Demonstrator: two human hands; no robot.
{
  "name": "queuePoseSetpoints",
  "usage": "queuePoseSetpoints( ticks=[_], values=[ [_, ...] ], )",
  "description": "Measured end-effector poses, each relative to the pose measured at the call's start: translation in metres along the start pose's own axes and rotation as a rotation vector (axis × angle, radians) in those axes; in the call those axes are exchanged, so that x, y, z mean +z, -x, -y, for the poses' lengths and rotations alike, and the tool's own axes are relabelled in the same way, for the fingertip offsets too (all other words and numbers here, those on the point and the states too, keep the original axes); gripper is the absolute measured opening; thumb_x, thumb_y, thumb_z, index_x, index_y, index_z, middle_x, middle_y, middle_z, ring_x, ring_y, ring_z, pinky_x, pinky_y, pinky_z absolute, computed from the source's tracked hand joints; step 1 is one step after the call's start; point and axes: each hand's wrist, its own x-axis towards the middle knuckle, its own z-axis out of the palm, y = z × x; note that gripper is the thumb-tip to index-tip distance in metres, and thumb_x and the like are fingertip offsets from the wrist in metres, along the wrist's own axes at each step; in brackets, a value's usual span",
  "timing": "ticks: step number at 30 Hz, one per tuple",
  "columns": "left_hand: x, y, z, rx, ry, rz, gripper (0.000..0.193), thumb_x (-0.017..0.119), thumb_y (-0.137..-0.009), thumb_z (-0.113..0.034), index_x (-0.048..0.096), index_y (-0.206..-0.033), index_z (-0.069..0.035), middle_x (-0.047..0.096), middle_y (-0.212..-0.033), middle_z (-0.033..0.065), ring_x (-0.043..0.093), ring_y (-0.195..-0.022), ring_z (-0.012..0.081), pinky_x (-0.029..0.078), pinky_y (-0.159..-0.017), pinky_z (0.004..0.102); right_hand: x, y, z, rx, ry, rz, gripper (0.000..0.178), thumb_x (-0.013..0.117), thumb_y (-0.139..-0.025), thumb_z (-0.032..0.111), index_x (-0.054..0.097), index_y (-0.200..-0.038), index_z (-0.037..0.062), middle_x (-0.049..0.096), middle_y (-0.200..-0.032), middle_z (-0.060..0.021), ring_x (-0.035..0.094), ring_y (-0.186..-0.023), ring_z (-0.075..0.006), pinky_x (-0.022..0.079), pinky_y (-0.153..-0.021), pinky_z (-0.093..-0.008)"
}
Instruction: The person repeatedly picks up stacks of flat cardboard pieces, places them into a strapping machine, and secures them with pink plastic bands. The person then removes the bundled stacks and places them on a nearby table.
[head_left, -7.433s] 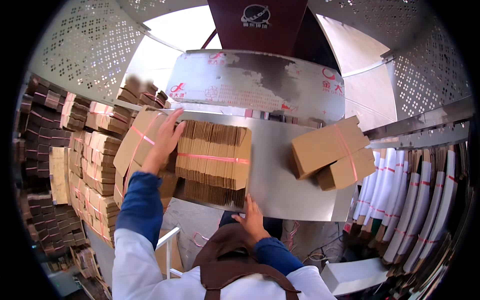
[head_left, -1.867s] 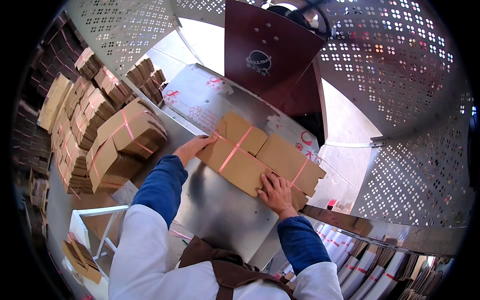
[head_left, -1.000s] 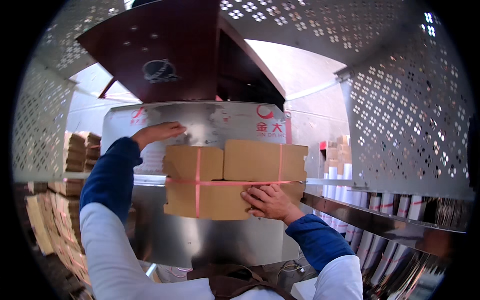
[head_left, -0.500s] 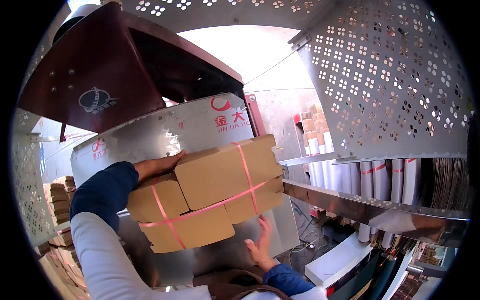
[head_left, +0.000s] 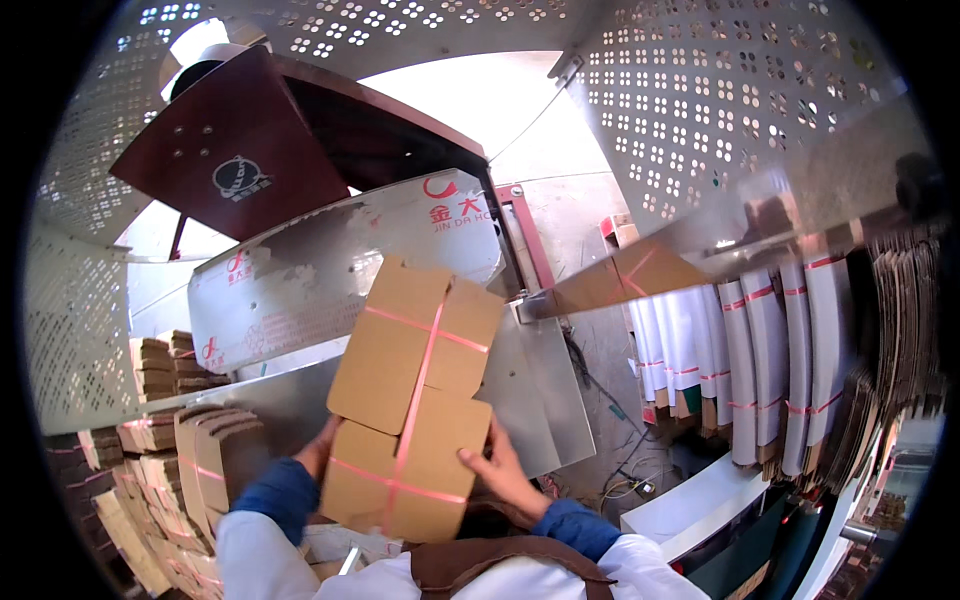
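Note:
A bundle of flat brown cardboard blanks (head_left: 400, 345), bound crosswise with pink strap, is held between my two hands in front of my body. Its long side runs away from me, over a grey metal table (head_left: 535, 400). My left hand (head_left: 322, 448) grips the near left edge, its fingers mostly hidden behind the cardboard. On the near right edge, my right hand (head_left: 503, 465) has its thumb toward the top face and its other fingers along the side.
A dark red machine housing (head_left: 215, 150) stands beyond a metal plate (head_left: 300, 270). Strapped cardboard bundles (head_left: 215, 455) are stacked at the left. White strapped stacks (head_left: 760, 360) stand at the right below a metal bar (head_left: 720, 250). Perforated panels (head_left: 720, 110) surround the space.
The bundle has turned from lying crosswise to pointing away from me and come nearer. My right hand, apart from it before, now grips it. My left hand has shifted to the near left edge.

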Motion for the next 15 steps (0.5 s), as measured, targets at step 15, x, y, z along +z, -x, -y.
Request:
queuePoseSetpoints(
  ticks=[15],
  values=[
    [0.153, -0.006, 0.013, 0.389, 0.165, -0.344, 0.076, 0.054, -0.094, -0.050, 0.029, -0.146, -0.001, 0.038, -0.147, 0.0111, 0.034, -0.136, 0.0211, 0.026, -0.111, 0.0339, -0.137, 0.010, -0.032, -0.055, 0.249, 0.009, 0.067, 0.056, -0.093, 0.042, 0.037, -0.141, -0.0004, 0.055, -0.129, -0.0231, 0.052, -0.123, -0.0318, 0.040, -0.102, -0.0375]
  ],
)
